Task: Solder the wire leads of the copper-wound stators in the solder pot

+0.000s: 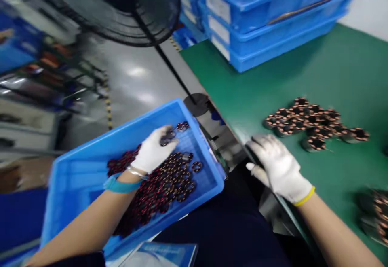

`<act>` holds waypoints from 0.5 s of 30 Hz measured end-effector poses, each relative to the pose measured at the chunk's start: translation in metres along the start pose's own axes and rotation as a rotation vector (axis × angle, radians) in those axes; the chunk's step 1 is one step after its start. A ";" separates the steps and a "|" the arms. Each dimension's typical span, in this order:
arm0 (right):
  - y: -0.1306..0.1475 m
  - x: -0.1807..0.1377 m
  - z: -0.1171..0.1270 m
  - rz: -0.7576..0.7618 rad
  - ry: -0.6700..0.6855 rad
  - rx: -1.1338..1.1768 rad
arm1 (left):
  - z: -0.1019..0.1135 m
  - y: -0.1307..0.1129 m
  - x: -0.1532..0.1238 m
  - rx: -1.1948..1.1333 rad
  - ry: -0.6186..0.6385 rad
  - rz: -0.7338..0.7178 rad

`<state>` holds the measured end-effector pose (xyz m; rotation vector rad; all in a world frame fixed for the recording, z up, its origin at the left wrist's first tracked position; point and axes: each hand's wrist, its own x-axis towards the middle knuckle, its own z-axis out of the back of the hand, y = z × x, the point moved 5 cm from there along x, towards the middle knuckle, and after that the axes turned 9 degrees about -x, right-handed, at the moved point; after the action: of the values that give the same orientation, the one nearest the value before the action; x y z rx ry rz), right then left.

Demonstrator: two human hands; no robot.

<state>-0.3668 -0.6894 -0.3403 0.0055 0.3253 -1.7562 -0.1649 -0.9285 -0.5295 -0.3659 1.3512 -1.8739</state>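
My left hand [156, 147], in a white glove, is over the blue bin [119, 131] with its fingers closed on a dark ring-shaped part [167, 137]. Below and around it lies a heap of small ring-shaped parts [174, 178], some copper-coloured and some reddish. A few rings [197, 166] lie apart from the heap, near the bin's right wall. My right hand [275, 166], also gloved, rests at the edge of the green table [339, 170], fingers stretched out and thumb apart, holding nothing. Farther along the table stands a cluster of copper-wound cylindrical cores [315, 121].
Stacked blue crates [242, 44] stand at the table's back. A large black fan [130, 12] rises beyond the bin, its pole [172, 68] close to the table edge. More copper-wound cores [377, 214] are at the lower right. A printed blue-and-white sheet [169, 255] lies at the bottom.
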 end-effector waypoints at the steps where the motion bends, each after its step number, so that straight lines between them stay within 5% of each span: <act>1: -0.005 0.016 -0.006 -0.031 -0.014 -0.015 | -0.005 0.016 -0.012 0.085 0.087 0.010; 6: -0.017 0.053 -0.018 -0.156 -0.098 -0.098 | -0.046 0.037 -0.035 0.380 0.385 -0.205; 10: -0.014 0.040 -0.014 -0.154 -0.112 -0.115 | -0.072 0.034 -0.017 0.457 0.618 -0.213; 15: -0.015 0.023 -0.010 -0.159 -0.101 -0.101 | -0.083 0.037 0.003 0.459 0.715 -0.182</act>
<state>-0.3874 -0.7064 -0.3507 -0.1853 0.3478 -1.8883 -0.2032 -0.8791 -0.5965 0.4777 1.2759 -2.5221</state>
